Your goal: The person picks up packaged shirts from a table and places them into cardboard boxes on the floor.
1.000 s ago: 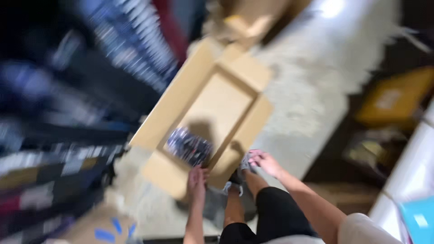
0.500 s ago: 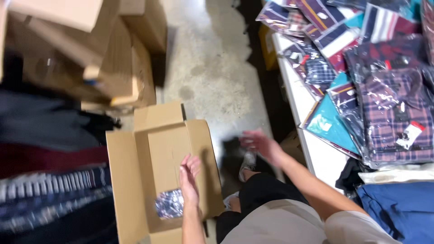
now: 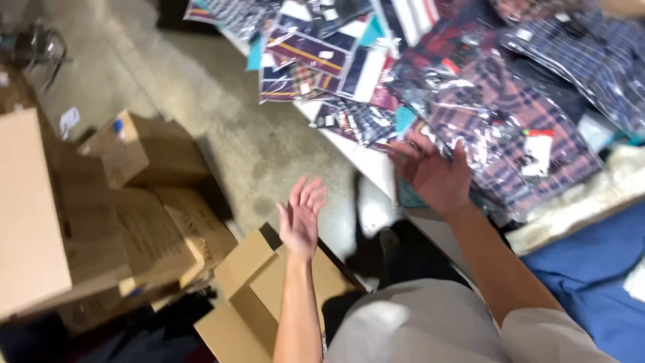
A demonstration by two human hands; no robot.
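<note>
My left hand [image 3: 300, 218] hovers open and empty, palm up, above an open cardboard box [image 3: 250, 282] on the floor. My right hand [image 3: 430, 168] is open with fingers spread, reaching over the white table edge [image 3: 363, 161] towards a pile of bagged plaid shirts [image 3: 497, 121]. It is close to a purple and red plaid shirt in a clear bag; no grip on it shows. The inside of the box is mostly hidden by my arm.
Several stacked cardboard boxes [image 3: 114, 222] stand at the left on the concrete floor [image 3: 222, 114]. More folded, bagged shirts [image 3: 336, 60] cover the table's far end. A blue cloth [image 3: 591, 282] lies at the lower right. Dark clothes [image 3: 134, 336] sit at the bottom left.
Both hands have lifted away from the box, where a bagged shirt was lying. The right hand has swung up to the shirt pile on the table. The view has turned right.
</note>
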